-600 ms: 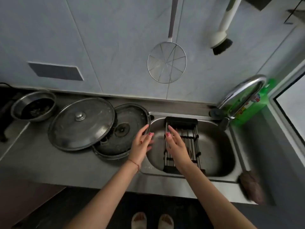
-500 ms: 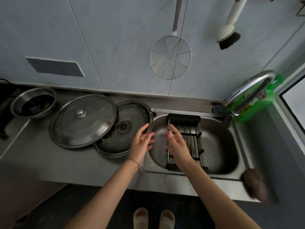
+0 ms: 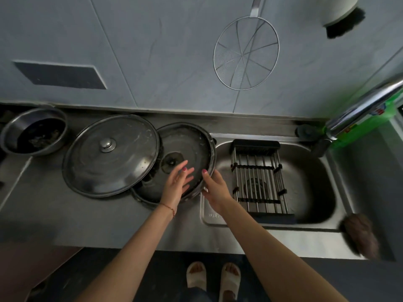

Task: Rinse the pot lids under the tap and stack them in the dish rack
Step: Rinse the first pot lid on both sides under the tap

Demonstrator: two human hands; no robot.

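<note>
Pot lids: two round stainless-steel pot lids lie on the grey metal bench (image 3: 87,214) left of the sink. The larger knobbed steel lid (image 3: 111,154) sits knob up, its right edge overlapping the second lid. The second, upturned dark steel lid (image 3: 189,144) lies with its inner side up, its right rim reaching the edge of the stainless-steel sink basin (image 3: 314,188).

My left hand (image 3: 176,186) is over the upturned lid, fingers straight and slightly spread; I cannot tell whether they touch its surface. My right hand (image 3: 214,188) is at the lid's right rim with the thumb on the rim; the other fingers lie below the edge, so I cannot tell whether they grip it.

The black-framed steel-rod dish rack (image 3: 258,177) spans the basin and holds nothing. The chrome tap spout (image 3: 357,110) stands at the right rear corner, before a green plastic bottle (image 3: 368,127).

A round steel bowl with dark contents (image 3: 32,132) stands at the far left. A wire mesh skimmer (image 3: 246,53) hangs on the tiled wall.
</note>
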